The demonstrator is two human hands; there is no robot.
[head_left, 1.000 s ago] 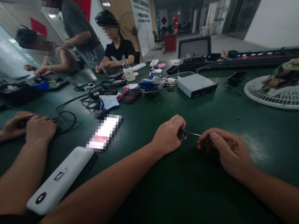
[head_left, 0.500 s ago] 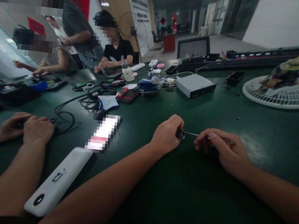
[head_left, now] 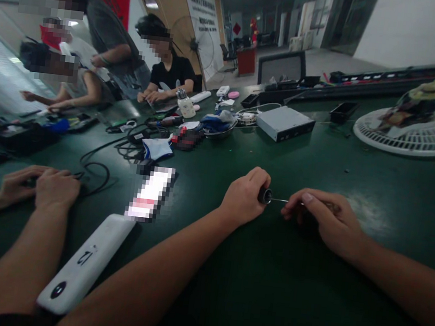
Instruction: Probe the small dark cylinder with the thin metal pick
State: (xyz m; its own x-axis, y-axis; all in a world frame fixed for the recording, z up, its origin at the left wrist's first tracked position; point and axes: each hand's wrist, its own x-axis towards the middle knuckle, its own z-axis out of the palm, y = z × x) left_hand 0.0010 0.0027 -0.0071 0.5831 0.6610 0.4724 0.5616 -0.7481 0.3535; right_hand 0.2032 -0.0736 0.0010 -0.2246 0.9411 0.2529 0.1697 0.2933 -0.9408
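Note:
My left hand (head_left: 244, 196) is closed around a dark cylindrical part (head_left: 265, 195), whose round open end faces right. From the right, my right hand (head_left: 325, 217) grips a screwdriver (head_left: 332, 207); its thin metal shaft reaches left to the cylinder's end. Whether the tip is inside the cylinder is too small to tell. Both hands are just above the dark green table (head_left: 287, 307). To the left of my left forearm lies a long white device (head_left: 86, 263), with a lit phone (head_left: 151, 192) at its far end.
Another person's hands (head_left: 55, 189) work at the left edge. Beyond my hands are a grey disc drive (head_left: 285, 123), a white fan grille (head_left: 413, 135), a bowl with blue cloth (head_left: 218, 124) and black cables (head_left: 100, 160). Several people sit or stand at the far left.
The cylinder in my left hand has turned slightly, so its open end shows more. My right hand has barely moved. A person in the background has shifted.

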